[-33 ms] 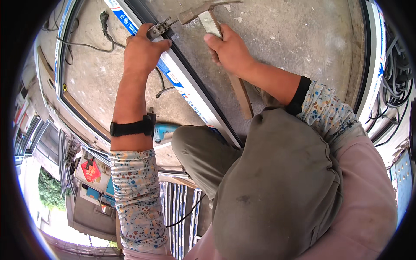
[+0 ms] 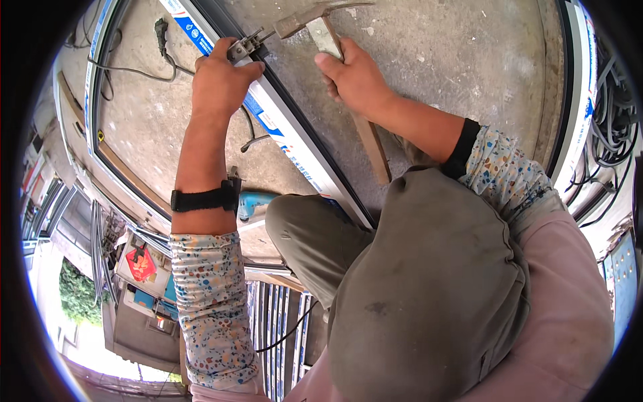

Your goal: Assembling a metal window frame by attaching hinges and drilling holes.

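Note:
My left hand (image 2: pixel 221 84) is closed around a small metal bracket-like fitting (image 2: pixel 242 49), pressing it to the edge of a long white and black frame bar (image 2: pixel 288 141) that runs diagonally across the floor. A thin pin (image 2: pixel 267 35) sticks out of the fitting toward the right. My right hand (image 2: pixel 358 77) grips a hammer (image 2: pixel 293 25) by its handle, just below the head. The hammer's blunt face is right at the pin's end, and its long curved claw points away to the right. A brown wooden length (image 2: pixel 372 147) below my fist lines up with the handle.
A black plug and cord (image 2: pixel 161 33) lie on the concrete at the left. Near my knee is a blue power tool (image 2: pixel 253 203). Frame bars curve along both sides, with coiled cables (image 2: pixel 606 114) at the far right. Several wrapped profiles (image 2: pixel 278 335) lie behind my left leg.

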`<state>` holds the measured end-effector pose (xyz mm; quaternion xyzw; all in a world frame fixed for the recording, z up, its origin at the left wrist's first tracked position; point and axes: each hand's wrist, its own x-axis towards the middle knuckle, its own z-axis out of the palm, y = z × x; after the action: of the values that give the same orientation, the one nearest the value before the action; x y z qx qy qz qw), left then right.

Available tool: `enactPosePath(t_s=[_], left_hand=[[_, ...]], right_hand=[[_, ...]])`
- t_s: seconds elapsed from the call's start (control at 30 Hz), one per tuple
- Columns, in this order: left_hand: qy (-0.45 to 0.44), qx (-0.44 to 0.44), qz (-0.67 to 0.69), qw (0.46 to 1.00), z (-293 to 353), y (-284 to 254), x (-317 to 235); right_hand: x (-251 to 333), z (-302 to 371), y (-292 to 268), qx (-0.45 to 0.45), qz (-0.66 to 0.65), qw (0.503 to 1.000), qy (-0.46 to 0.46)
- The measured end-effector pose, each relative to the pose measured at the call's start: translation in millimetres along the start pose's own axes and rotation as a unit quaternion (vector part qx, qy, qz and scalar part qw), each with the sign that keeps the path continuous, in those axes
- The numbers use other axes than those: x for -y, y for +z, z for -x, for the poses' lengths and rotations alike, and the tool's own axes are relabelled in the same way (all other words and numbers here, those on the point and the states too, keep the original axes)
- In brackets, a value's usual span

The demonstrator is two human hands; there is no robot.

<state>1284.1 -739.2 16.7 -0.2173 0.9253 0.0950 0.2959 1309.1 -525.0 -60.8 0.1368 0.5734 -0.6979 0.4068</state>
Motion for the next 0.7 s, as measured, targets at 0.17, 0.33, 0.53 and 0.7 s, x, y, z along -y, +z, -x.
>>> enactPosePath(t_s=[0.17, 0.33, 0.53, 0.7], left_hand=[[0.014, -0.012, 0.01, 1.0, -2.6, 0.8, 5.1], [0.005, -0.023, -0.008, 1.0, 1.6, 0.5, -1.4], [0.018, -0.025, -0.014, 0.999, 1.6, 3.0, -2.6], [0.004, -0.032, -0.005, 0.999, 4.3, 1.8, -3.3]], right_hand=[[1.9, -0.5, 1.0, -0.004, 0.021, 1.0, -0.003], [-4.4, -4.1, -2.4, -0.015, 0.018, 1.0, -0.001], [-7.3, -3.5, 0.2, -0.025, 0.047, 0.999, -0.01], [25.1, -7.0, -23.3, -0.099, -0.001, 0.993, -0.058]])
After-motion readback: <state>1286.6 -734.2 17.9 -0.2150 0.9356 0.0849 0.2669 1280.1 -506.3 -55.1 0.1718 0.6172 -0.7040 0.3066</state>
